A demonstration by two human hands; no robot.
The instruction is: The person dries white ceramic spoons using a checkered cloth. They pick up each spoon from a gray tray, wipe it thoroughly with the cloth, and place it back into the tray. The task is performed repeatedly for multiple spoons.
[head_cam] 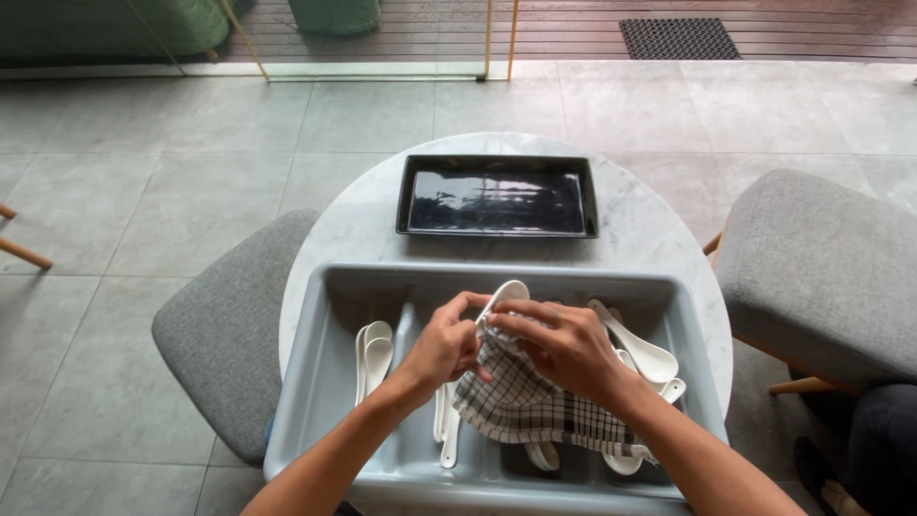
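My left hand and my right hand meet over a grey plastic tub on a round white marble table. Between them is a white ceramic soup spoon, its bowl sticking up above the fingers. My right hand presses a black-and-white checked cloth around the spoon's handle, and my left hand grips the spoon from the other side. More white spoons lie in the tub's compartments, some at the left and some at the right.
A shiny black rectangular tray sits on the table beyond the tub. Grey upholstered seats stand at the left and right. Grey floor tiles surround the table, with glass doors and a dark doormat further back.
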